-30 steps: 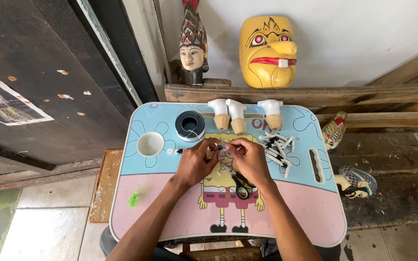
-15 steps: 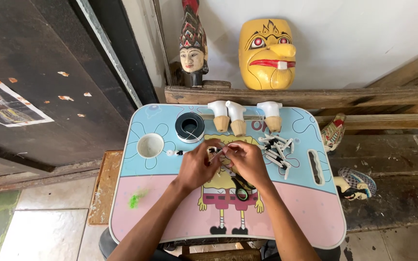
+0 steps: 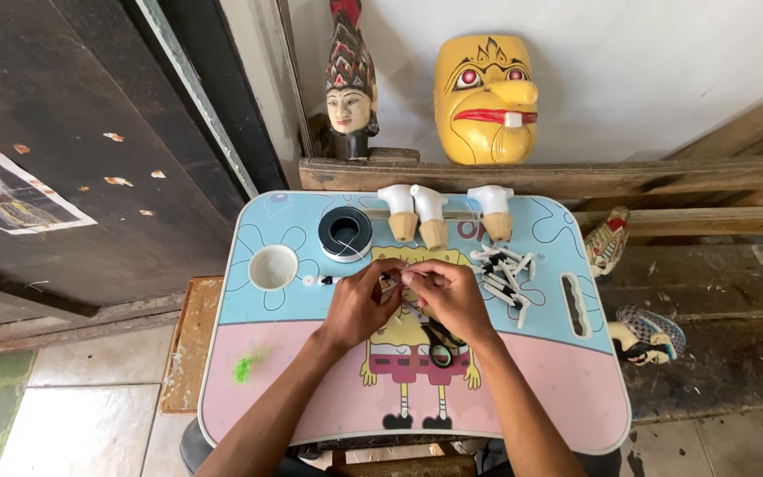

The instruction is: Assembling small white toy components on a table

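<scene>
Both my hands meet over the middle of a small blue and pink cartoon-printed table. My left hand and my right hand pinch a small dark piece between their fingertips; its exact shape is too small to tell. A thin white thread runs from the fingers toward a black spool at the back left. Black-handled scissors lie under my right wrist. A pile of small white and black sticks lies to the right of my hands.
A white cup recess sits at the table's left. Three white-and-tan pieces stand along the back edge. Behind on a wooden ledge are a yellow mask and a carved head. Puppet figures lie at right.
My hands have stayed together over the table's middle, with only small finger movements; the view has shifted slightly.
</scene>
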